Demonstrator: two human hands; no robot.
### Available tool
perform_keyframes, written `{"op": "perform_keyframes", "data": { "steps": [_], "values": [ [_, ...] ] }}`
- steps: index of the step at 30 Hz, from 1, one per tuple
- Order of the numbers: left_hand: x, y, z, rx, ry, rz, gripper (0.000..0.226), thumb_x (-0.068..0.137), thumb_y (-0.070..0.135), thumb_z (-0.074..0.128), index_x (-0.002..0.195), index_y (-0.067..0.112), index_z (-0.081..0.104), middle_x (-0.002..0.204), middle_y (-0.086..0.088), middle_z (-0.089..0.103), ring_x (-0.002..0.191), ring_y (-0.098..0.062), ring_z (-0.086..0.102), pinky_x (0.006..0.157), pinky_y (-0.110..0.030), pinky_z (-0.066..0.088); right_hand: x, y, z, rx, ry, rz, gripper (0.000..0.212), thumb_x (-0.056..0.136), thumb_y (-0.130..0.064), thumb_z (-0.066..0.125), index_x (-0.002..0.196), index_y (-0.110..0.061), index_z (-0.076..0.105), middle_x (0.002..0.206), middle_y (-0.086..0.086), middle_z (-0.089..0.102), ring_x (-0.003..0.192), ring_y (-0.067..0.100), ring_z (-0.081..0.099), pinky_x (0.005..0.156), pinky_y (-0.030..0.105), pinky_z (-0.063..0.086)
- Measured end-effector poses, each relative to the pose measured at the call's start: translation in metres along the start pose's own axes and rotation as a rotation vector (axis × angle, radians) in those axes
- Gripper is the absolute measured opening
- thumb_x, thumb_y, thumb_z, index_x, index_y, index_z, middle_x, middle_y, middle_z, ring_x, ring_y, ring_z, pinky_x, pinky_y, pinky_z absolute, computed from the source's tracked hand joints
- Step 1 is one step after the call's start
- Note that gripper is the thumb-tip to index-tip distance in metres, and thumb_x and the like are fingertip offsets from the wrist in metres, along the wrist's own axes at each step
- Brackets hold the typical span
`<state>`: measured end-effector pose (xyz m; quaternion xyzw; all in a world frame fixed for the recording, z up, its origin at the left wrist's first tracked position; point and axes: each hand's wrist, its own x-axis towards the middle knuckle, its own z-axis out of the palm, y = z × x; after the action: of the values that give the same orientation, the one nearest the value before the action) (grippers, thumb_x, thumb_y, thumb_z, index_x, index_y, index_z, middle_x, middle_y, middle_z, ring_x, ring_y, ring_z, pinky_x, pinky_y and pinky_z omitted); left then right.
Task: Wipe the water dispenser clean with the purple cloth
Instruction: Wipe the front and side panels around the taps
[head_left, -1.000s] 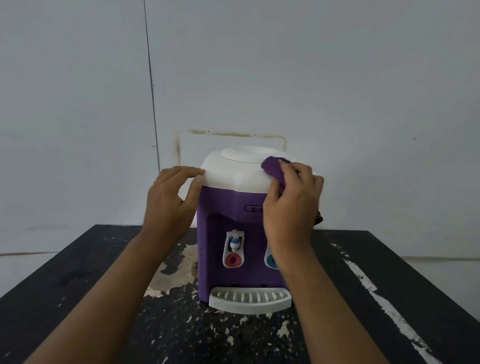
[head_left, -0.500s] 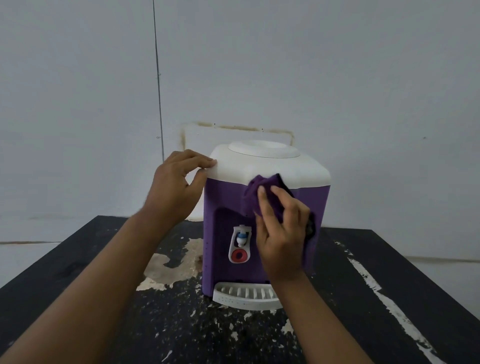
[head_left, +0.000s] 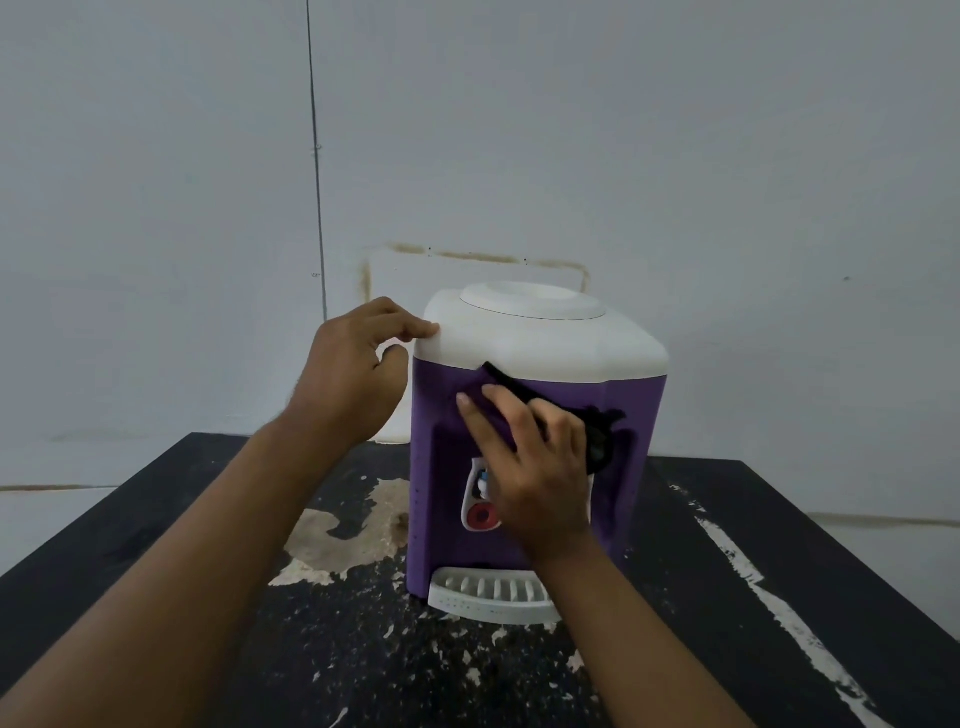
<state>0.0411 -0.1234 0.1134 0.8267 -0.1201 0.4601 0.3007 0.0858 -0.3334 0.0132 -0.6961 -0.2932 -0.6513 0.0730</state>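
Note:
A small water dispenser (head_left: 631, 415) with a purple body and white top stands on a black table. Its white drip tray (head_left: 483, 597) juts out at the bottom front. My right hand (head_left: 530, 467) presses the purple cloth (head_left: 475, 395) flat against the upper purple front, covering the right tap; the red tap (head_left: 480, 514) shows beside my palm. A dark edge of the cloth reaches up to the white top. My left hand (head_left: 353, 374) holds the dispenser's upper left corner, fingertips on the white top and thumb at the side.
The black table (head_left: 156, 545) has worn, peeling patches of pale wood to the left of the dispenser and a white streak (head_left: 769, 597) on the right. A plain grey wall stands close behind.
My right hand has brought the cloth down from the top's right front edge onto the purple front and shifted it left. The left hand has stayed on the corner.

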Motion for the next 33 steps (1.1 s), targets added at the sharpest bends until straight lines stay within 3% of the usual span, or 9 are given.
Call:
{"op": "perform_keyframes", "data": {
  "steps": [6, 10, 12, 17, 20, 23, 27, 31, 33],
  "values": [
    [0.003, 0.011, -0.005, -0.111, -0.016, -0.077, 0.051, 0.085, 0.007, 0.037, 0.104, 0.014, 0.084, 0.100, 0.015, 0.069, 0.083, 0.006, 0.063, 0.066, -0.011, 0.051, 0.044, -0.049, 0.021, 0.060, -0.057, -0.099, 0.037, 0.113, -0.009, 0.046, 0.130, -0.014, 0.078, 0.138, 0.007, 0.073, 0.114, 0.031, 0.053, 0.091, 0.045, 0.048],
    [0.005, 0.015, -0.007, -0.003, -0.014, -0.072, 0.054, 0.086, 0.008, 0.035, 0.107, 0.015, 0.085, 0.104, 0.014, 0.070, 0.093, -0.002, 0.062, 0.088, -0.023, 0.055, 0.030, -0.054, 0.020, 0.023, -0.158, -0.206, 0.042, 0.105, -0.010, 0.047, 0.136, -0.015, 0.076, 0.145, 0.006, 0.070, 0.124, 0.029, 0.053, 0.102, 0.044, 0.047],
    [0.006, 0.016, -0.007, 0.002, -0.008, -0.065, 0.054, 0.088, 0.003, 0.036, 0.107, 0.014, 0.085, 0.105, 0.014, 0.070, 0.098, -0.003, 0.061, 0.091, -0.018, 0.053, 0.019, -0.043, 0.014, 0.040, -0.137, -0.187, 0.042, 0.105, -0.011, 0.050, 0.139, -0.017, 0.075, 0.143, 0.007, 0.071, 0.123, 0.030, 0.052, 0.099, 0.045, 0.043],
    [0.005, 0.014, -0.006, 0.011, -0.016, -0.085, 0.055, 0.092, -0.014, 0.038, 0.109, 0.011, 0.084, 0.105, 0.012, 0.069, 0.101, -0.004, 0.061, 0.087, 0.002, 0.041, 0.004, -0.001, -0.001, -0.019, 0.006, -0.006, 0.043, 0.106, -0.006, 0.055, 0.141, -0.023, 0.075, 0.134, 0.009, 0.075, 0.112, 0.031, 0.054, 0.090, 0.047, 0.044],
    [0.007, 0.015, -0.005, 0.019, -0.015, -0.080, 0.054, 0.092, -0.014, 0.038, 0.108, 0.010, 0.084, 0.105, 0.010, 0.069, 0.102, -0.009, 0.062, 0.090, -0.005, 0.045, 0.019, -0.006, 0.004, -0.014, 0.025, 0.038, 0.042, 0.113, -0.011, 0.046, 0.142, -0.023, 0.074, 0.134, 0.008, 0.074, 0.113, 0.031, 0.054, 0.090, 0.047, 0.044],
    [0.007, 0.017, -0.007, 0.028, -0.017, -0.069, 0.054, 0.092, -0.013, 0.038, 0.108, 0.010, 0.084, 0.105, 0.010, 0.069, 0.103, -0.009, 0.062, 0.094, -0.018, 0.050, 0.030, -0.023, 0.015, -0.006, 0.003, -0.004, 0.034, 0.112, -0.017, 0.057, 0.140, -0.024, 0.075, 0.134, 0.008, 0.074, 0.114, 0.031, 0.054, 0.093, 0.046, 0.042],
    [0.007, 0.017, -0.008, 0.046, -0.020, -0.071, 0.055, 0.092, -0.014, 0.039, 0.108, 0.011, 0.085, 0.108, 0.009, 0.072, 0.103, -0.008, 0.062, 0.091, -0.013, 0.047, 0.013, -0.024, 0.013, 0.030, -0.034, -0.093, 0.036, 0.112, -0.019, 0.052, 0.137, -0.023, 0.078, 0.136, 0.007, 0.075, 0.117, 0.029, 0.052, 0.096, 0.044, 0.041],
    [0.007, 0.017, -0.007, 0.037, -0.025, -0.078, 0.055, 0.090, -0.015, 0.039, 0.108, 0.010, 0.085, 0.110, 0.004, 0.075, 0.102, -0.009, 0.063, 0.093, -0.020, 0.050, -0.005, 0.001, -0.002, 0.014, 0.023, -0.013, 0.034, 0.095, -0.020, 0.086, 0.128, -0.024, 0.083, 0.127, 0.006, 0.079, 0.107, 0.028, 0.056, 0.086, 0.045, 0.047],
    [0.008, 0.017, -0.007, 0.044, -0.026, -0.085, 0.055, 0.091, -0.015, 0.039, 0.108, 0.009, 0.085, 0.110, 0.004, 0.075, 0.101, -0.009, 0.062, 0.091, -0.016, 0.049, 0.002, 0.009, -0.006, 0.050, 0.077, 0.107, 0.033, 0.096, -0.020, 0.085, 0.129, -0.020, 0.083, 0.124, 0.011, 0.078, 0.106, 0.030, 0.055, 0.084, 0.047, 0.050]
  ]
}}
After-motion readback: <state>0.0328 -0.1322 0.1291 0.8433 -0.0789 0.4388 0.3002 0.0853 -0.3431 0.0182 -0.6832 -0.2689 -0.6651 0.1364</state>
